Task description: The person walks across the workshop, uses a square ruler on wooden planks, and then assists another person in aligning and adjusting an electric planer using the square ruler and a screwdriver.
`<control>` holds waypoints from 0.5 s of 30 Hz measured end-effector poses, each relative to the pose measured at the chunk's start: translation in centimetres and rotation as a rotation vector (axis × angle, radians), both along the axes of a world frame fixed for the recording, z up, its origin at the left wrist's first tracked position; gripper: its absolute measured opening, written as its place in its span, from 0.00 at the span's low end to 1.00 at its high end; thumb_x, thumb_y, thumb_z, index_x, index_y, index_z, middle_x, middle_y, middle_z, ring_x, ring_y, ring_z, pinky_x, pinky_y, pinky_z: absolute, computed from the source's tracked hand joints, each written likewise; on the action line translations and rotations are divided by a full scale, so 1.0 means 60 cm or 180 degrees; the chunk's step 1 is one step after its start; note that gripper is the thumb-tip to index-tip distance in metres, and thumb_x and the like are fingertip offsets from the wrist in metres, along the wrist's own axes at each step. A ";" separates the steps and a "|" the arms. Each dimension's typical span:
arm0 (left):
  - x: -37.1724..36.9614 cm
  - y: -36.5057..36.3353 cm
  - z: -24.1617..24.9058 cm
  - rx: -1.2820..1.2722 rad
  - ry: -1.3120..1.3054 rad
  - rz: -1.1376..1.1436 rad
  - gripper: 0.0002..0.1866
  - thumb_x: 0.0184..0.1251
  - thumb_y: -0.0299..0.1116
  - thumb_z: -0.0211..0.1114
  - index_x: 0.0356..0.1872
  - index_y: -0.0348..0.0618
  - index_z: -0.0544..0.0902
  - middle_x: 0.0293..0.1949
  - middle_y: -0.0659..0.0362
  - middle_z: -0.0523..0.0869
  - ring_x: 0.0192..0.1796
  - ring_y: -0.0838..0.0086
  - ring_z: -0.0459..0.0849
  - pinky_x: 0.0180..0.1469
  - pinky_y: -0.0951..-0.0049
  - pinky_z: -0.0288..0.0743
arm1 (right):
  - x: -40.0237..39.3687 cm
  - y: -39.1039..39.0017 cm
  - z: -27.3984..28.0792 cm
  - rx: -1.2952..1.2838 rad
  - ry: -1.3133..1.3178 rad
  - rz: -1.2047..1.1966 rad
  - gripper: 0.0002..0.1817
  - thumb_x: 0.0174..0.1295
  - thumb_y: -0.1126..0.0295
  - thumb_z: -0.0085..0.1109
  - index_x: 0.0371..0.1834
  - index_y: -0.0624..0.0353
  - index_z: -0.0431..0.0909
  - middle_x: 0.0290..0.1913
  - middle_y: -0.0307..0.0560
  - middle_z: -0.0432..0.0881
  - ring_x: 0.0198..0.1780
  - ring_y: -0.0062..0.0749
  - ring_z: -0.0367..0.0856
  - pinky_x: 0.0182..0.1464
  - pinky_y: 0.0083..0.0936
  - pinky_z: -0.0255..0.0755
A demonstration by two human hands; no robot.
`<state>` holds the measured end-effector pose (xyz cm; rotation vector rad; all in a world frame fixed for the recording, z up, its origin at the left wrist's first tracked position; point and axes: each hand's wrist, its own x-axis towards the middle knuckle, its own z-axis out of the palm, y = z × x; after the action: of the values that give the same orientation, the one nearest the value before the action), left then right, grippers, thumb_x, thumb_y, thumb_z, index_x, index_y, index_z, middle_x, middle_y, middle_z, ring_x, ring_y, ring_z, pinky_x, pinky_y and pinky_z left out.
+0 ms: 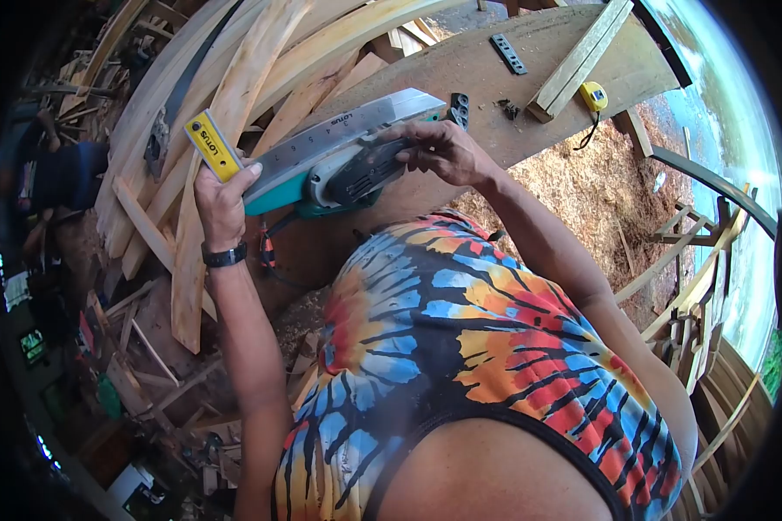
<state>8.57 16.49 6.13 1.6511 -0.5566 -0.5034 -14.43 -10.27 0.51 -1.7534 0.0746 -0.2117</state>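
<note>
A teal electric planer [269,193] with a black side cover [369,174] is tipped up in front of my chest, above the bench. Lying along its flat sole is the numbered metal blade of a try square [308,143], whose yellow stock carries the word LOTUS. My left hand [223,204], with a dark wristwatch, is closed around the yellow stock, thumb near the blade. At the planer's other end, my right hand [443,154] has bent fingers over the blade's edge and the black cover. The planer's underside support is partly hidden.
On the wooden bench [487,95] are a dark slotted strip [508,54], a small black part [459,111], a wood block [582,61] and a yellow tape measure [593,95]. Long boards [252,69] lie left. Wood shavings [565,195] cover the ground. Another person [65,174] is at far left.
</note>
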 end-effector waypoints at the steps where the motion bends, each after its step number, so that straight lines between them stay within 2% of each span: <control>1: -0.001 0.000 0.001 0.0008 -0.0003 -0.0013 0.16 0.54 0.22 0.69 0.44 0.34 0.77 0.36 0.58 0.85 0.38 0.77 0.82 0.49 0.76 0.74 | -0.001 0.000 0.001 0.0033 0.0033 -0.0029 0.17 0.65 0.70 0.62 0.58 0.51 0.80 0.35 0.41 0.86 0.30 0.21 0.80 0.37 0.24 0.76; 8: -0.006 0.001 0.003 -0.0084 -0.0057 -0.0001 0.18 0.53 0.23 0.70 0.46 0.34 0.76 0.35 0.58 0.85 0.39 0.77 0.82 0.49 0.76 0.74 | -0.007 0.011 -0.006 0.0245 0.0108 -0.0238 0.15 0.64 0.72 0.64 0.53 0.56 0.79 0.33 0.43 0.86 0.32 0.23 0.81 0.37 0.24 0.74; 11: -0.009 0.003 0.003 -0.0084 -0.0079 0.0032 0.18 0.53 0.23 0.70 0.45 0.35 0.76 0.35 0.58 0.85 0.39 0.77 0.82 0.49 0.76 0.74 | -0.007 -0.001 0.009 -0.0102 0.0137 -0.0024 0.16 0.63 0.73 0.63 0.55 0.56 0.80 0.36 0.45 0.87 0.32 0.26 0.82 0.38 0.26 0.75; 15: -0.010 0.002 0.004 -0.0096 -0.0022 -0.0004 0.17 0.53 0.23 0.70 0.45 0.35 0.76 0.36 0.58 0.84 0.39 0.77 0.82 0.49 0.76 0.74 | 0.000 -0.006 0.024 -0.0292 -0.0035 0.0221 0.19 0.62 0.76 0.63 0.57 0.55 0.80 0.44 0.46 0.87 0.37 0.29 0.84 0.43 0.27 0.77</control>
<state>7.97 16.63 6.38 1.6244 -0.5680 -0.4881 -14.44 -10.61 1.97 -1.8428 -0.0041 -0.1764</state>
